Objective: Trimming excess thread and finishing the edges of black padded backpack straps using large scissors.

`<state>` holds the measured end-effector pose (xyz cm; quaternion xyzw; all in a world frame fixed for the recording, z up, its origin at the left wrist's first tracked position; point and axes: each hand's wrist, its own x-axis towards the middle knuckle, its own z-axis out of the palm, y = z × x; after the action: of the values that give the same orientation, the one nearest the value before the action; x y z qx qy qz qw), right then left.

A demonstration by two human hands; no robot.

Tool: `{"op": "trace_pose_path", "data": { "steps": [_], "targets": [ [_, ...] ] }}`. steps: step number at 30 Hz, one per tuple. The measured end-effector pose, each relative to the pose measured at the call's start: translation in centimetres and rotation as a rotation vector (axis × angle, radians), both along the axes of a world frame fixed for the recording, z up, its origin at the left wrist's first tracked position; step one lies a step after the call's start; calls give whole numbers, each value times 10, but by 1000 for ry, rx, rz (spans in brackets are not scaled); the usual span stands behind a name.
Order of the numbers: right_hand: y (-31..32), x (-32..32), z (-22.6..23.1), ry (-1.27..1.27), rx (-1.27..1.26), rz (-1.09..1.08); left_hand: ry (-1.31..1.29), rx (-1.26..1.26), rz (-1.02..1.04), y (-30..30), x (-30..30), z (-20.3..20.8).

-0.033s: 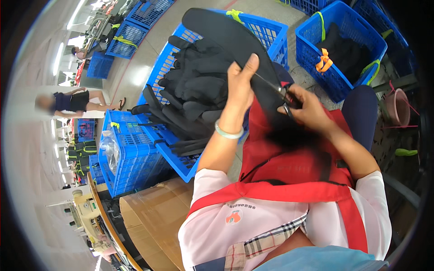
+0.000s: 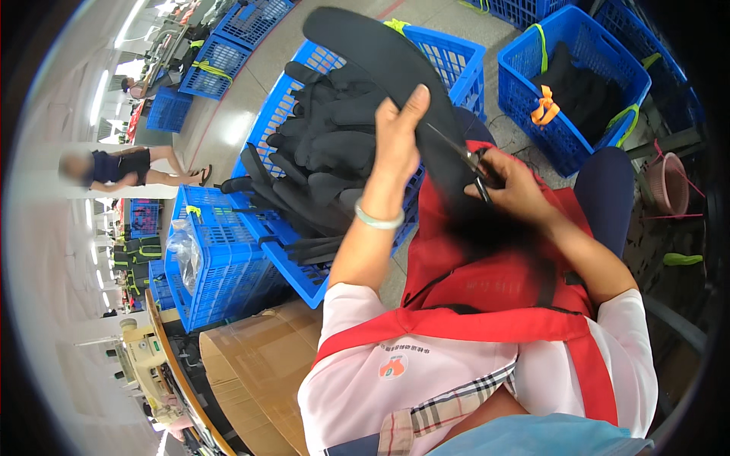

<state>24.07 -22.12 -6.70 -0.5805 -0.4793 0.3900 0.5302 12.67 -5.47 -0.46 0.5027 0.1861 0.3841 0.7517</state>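
Note:
A long, curved black fabric piece point(image 2: 380, 57) stretches from the upper middle down toward my lap. My left hand point(image 2: 399, 137) grips its edge, thumb on top and the other fingers partly hidden behind. My right hand point(image 2: 513, 186) is closed round the handles of metal scissors point(image 2: 470, 159). Their blades point up and left over the black piece, close to my left hand. Whether the blades touch the fabric I cannot tell. A dark blur hides the lower end of the piece over my red apron point(image 2: 487, 281).
A blue crate point(image 2: 471, 76) heaped with black fabric pieces point(image 2: 334, 144) stands ahead. Another blue crate point(image 2: 566, 156) with dark pieces is at right, beside a pink basket point(image 2: 669, 185). Left are more crates point(image 2: 228, 281), cardboard point(image 2: 266, 365), a sewing machine point(image 2: 144, 353) and a walking person point(image 2: 118, 169).
My left hand and the black piece have shifted slightly left. The scissors in my right hand have turned a little, and their handles show more. The walking person's arm has moved.

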Motion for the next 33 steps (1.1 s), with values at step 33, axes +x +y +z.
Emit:
{"op": "trace_pose_path", "data": {
  "steps": [33],
  "targets": [
    [-35, 66, -3, 207, -108, -132, 1057, 562, -815, -32, -88, -28]
  ]
}}
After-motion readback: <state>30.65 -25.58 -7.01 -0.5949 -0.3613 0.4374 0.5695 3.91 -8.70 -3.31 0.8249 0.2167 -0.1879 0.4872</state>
